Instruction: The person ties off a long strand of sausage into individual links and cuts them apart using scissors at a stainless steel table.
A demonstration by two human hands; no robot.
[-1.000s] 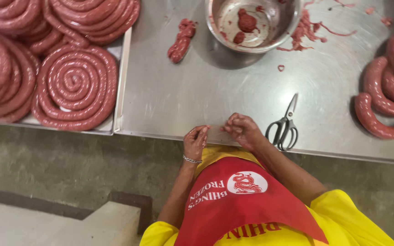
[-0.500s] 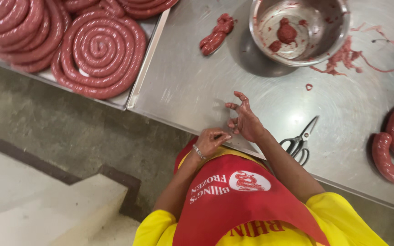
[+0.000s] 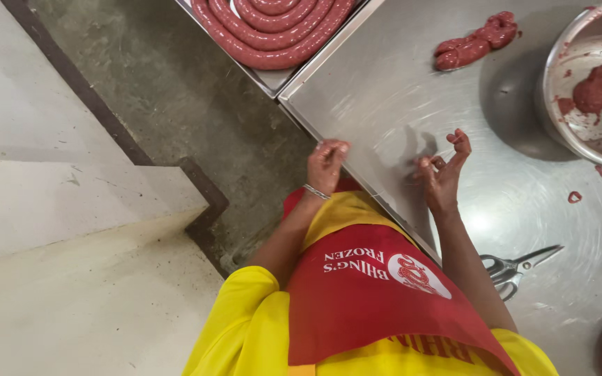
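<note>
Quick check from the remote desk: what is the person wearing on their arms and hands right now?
Both hands are bare, no gloves. The left hand has a thin silver-coloured bracelet at the wrist; the right hand wears nothing visible. Forearms are uncovered; short bright yellow sleeves end near the upper arm. A red apron with white printing and a round emblem covers the front.

Scissors (image 3: 520, 267) lie on the table (image 3: 384, 90), bowl (image 3: 587, 83) beyond, coiled sausage (image 3: 273, 28) left.

Bare steel table (image 3: 398, 90) lay open before my hands, bowl (image 3: 559, 83) blocked the right, scissors (image 3: 517, 264) beside my arm, sausage piece (image 3: 475, 42) ahead.
</note>
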